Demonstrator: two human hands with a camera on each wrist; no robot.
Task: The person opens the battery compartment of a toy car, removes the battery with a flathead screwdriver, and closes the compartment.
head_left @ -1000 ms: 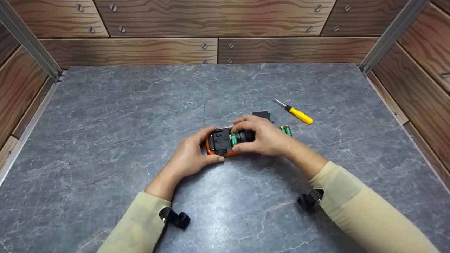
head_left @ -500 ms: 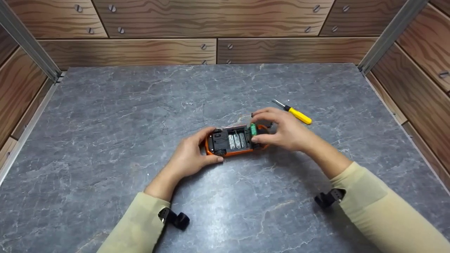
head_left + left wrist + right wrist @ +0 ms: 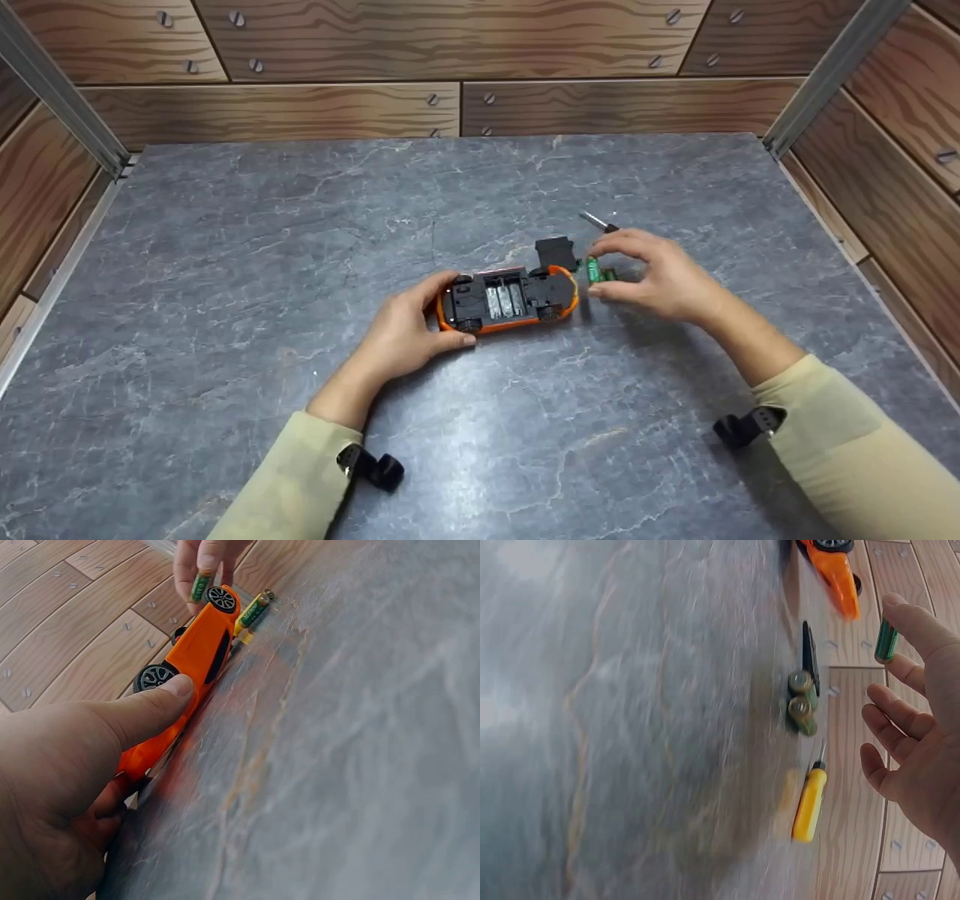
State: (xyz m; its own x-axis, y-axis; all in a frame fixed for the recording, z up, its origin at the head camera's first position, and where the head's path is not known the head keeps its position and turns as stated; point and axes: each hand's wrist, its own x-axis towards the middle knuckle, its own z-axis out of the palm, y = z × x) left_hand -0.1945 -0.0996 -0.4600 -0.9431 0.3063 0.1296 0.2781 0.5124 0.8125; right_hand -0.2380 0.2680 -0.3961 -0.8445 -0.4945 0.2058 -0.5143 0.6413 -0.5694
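An orange toy car point(image 3: 487, 328) lies upside down on the table, its black underside up. The uncovered battery compartment point(image 3: 504, 297) shows bare, silvery slots. My left hand point(image 3: 409, 322) grips the car's left end between thumb and fingers; in the left wrist view the thumb presses on the orange side. Off the car's right end, my right hand point(image 3: 664, 277) pinches a green battery point(image 3: 594, 270) between thumb and fingertip, raised above the table. Two more batteries point(image 3: 801, 706) lie side by side below that hand. They are partly hidden in the head view.
Behind the car's right end lies a black battery cover point(image 3: 555, 253). A yellow-handled screwdriver point(image 3: 810, 806) lies beyond the right hand, its handle hidden by that hand in the head view. Wood-patterned walls point(image 3: 337, 109) stand around the grey marbled table point(image 3: 300, 195).
The right hand has lifted the green battery out of the car's compartment and carried it right, past the car's end. The left hand and the car have stayed in place.
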